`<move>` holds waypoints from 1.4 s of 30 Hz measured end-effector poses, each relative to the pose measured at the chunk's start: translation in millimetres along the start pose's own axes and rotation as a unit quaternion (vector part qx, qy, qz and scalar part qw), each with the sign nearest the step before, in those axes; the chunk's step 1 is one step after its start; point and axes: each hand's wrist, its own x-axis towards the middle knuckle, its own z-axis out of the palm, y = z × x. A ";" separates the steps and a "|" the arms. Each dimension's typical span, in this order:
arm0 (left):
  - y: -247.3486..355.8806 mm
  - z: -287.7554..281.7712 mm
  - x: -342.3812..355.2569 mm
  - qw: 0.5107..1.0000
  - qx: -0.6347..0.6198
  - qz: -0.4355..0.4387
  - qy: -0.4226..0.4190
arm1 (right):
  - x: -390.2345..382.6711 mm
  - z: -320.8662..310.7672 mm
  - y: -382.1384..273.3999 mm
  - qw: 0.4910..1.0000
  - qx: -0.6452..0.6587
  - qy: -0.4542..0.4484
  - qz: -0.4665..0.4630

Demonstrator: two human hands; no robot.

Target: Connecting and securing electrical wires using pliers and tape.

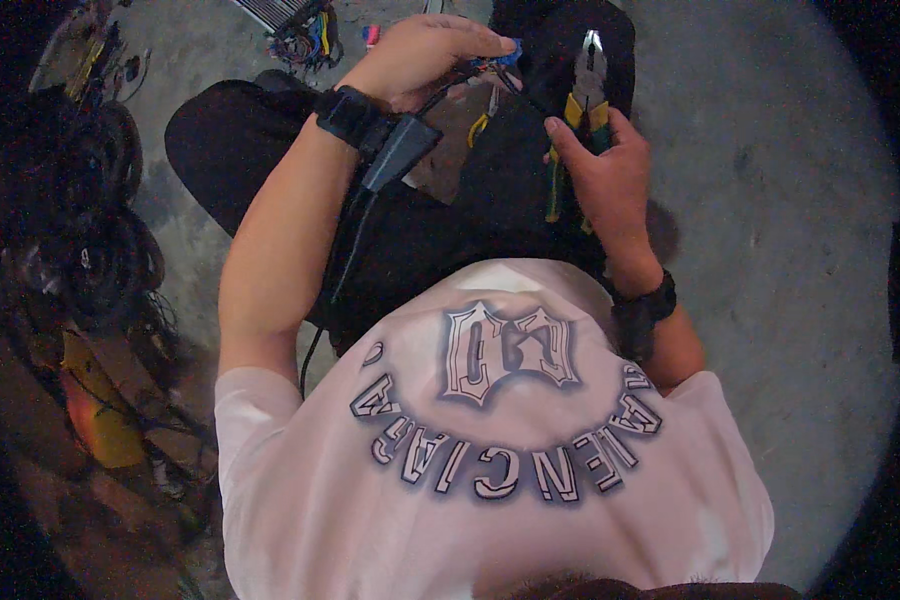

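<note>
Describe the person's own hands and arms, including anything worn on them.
The left hand and right hand are ungloved. A bulky black wristband circles the left wrist, a dark wristband the right. Short, pale pinkish sleeves leave both forearms uncovered.

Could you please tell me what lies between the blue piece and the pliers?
In the head view, the black trouser leg shows between the blue piece and the pliers.

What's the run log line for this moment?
left hand: holding small blue part | right hand: holding metal pliers with yellow-and-green handles | pliers: apart from blue part | left side: coiled black cables
</note>
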 end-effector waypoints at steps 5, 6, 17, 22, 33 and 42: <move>0.6 6.0 -2.3 0.999 -0.049 0.023 -0.005 | -1.0 3.8 5.3 0.997 -0.060 0.026 -0.038; 1.0 5.8 -2.3 0.999 -0.049 0.011 -0.015 | -1.4 4.3 5.8 0.998 -0.053 0.026 -0.032; 2.2 4.2 -2.7 0.999 -0.005 -0.028 -0.040 | -3.9 6.7 8.8 1.000 0.014 0.007 0.000; 0.0 8.5 -2.7 0.998 -0.025 -0.023 -0.048 | 0.2 0.2 14.4 0.998 -0.013 0.004 -0.054; -18.6 18.6 -6.9 0.996 -0.084 -0.004 -0.030 | -21.2 1.9 18.8 0.996 0.082 -0.045 -0.003; -21.4 23.5 -5.5 0.997 -0.080 -0.004 0.006 | -47.0 -34.5 -23.1 0.975 0.133 -0.156 0.086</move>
